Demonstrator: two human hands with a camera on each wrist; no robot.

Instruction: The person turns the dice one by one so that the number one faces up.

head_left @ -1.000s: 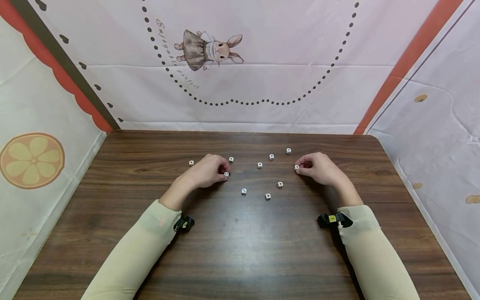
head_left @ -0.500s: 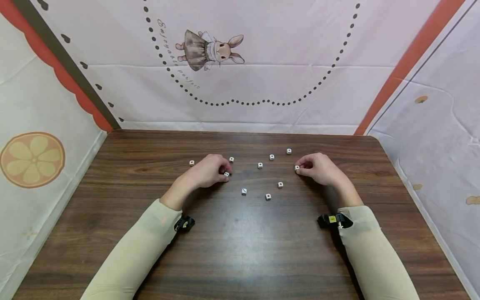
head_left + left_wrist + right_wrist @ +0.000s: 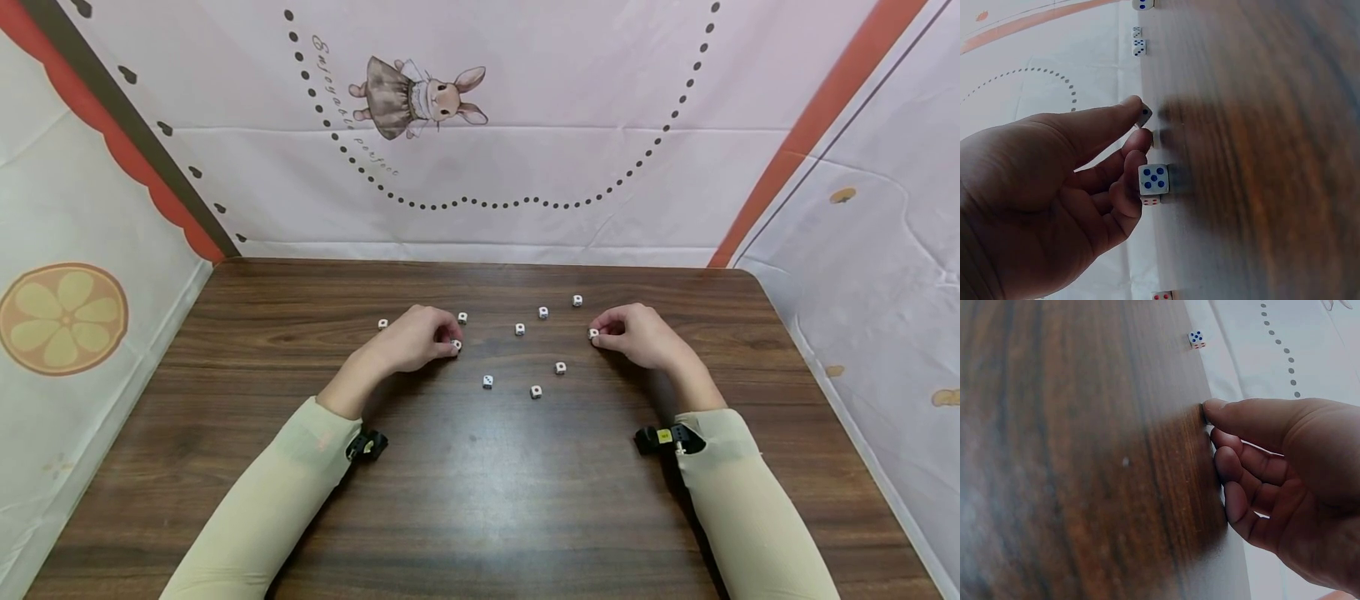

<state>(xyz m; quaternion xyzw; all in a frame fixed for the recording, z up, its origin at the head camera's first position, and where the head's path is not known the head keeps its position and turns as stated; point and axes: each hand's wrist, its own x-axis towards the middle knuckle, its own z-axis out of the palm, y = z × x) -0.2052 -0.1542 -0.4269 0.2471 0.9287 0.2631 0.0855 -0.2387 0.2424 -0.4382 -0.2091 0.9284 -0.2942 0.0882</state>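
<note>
The left hand [image 3: 415, 340] pinches a small white die [image 3: 457, 344] between thumb and fingertips at the table. In the left wrist view, part of this die [image 3: 1145, 115] shows at the thumb tip. A larger-looking die [image 3: 1154, 179] with five blue pips appears in front of the curled fingers; whether they touch it I cannot tell. At the right, the right hand [image 3: 637, 335] pinches another white die [image 3: 593, 333], hidden behind the thumb in the right wrist view. Between the hands lie several dice, among them one die [image 3: 488, 382] with three pips on top and one [image 3: 520, 330] with a single pip.
One die [image 3: 383, 323] lies left of the left hand, and another [image 3: 462, 318] just beyond its fingers. Further dice, such as a die [image 3: 577, 301] near the back, lie on the brown wooden table [image 3: 480, 500]. A printed cloth [image 3: 555, 92] hangs behind the table.
The die in the left hand has turned: its top face showed two pips and now seems to show one. The left fingers shifted slightly. The right hand and the loose dice stay put.
</note>
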